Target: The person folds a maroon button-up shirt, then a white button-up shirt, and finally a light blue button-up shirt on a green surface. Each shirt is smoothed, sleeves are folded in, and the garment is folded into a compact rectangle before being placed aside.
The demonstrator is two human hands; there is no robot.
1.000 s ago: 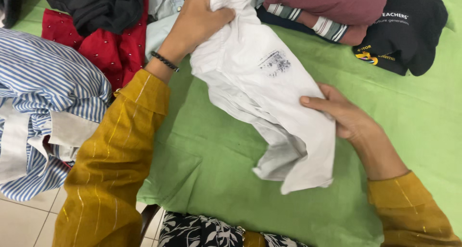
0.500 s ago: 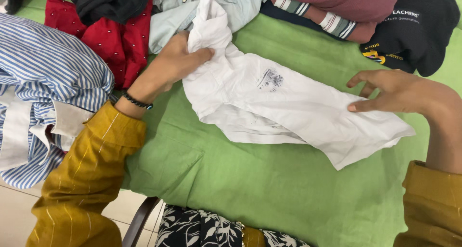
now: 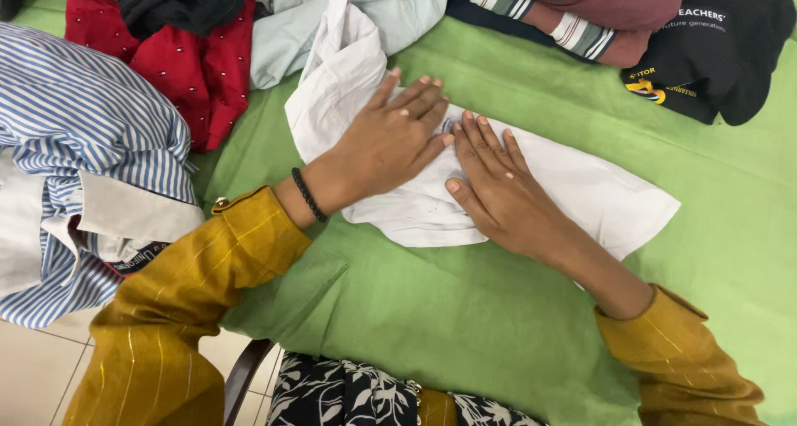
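The white garment lies on the green-covered table, its long axis running from far left to near right. Both hands press flat on its middle, fingers spread, gripping nothing: left hand leftward, right hand touching beside it.

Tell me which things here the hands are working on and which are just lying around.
In hand:
white garment, flat on the green cloth
left hand and right hand, pressed palm-down on it

Lying about:
blue striped shirt
red dotted garment
pale blue shirt
maroon striped-cuff garment
black printed garment
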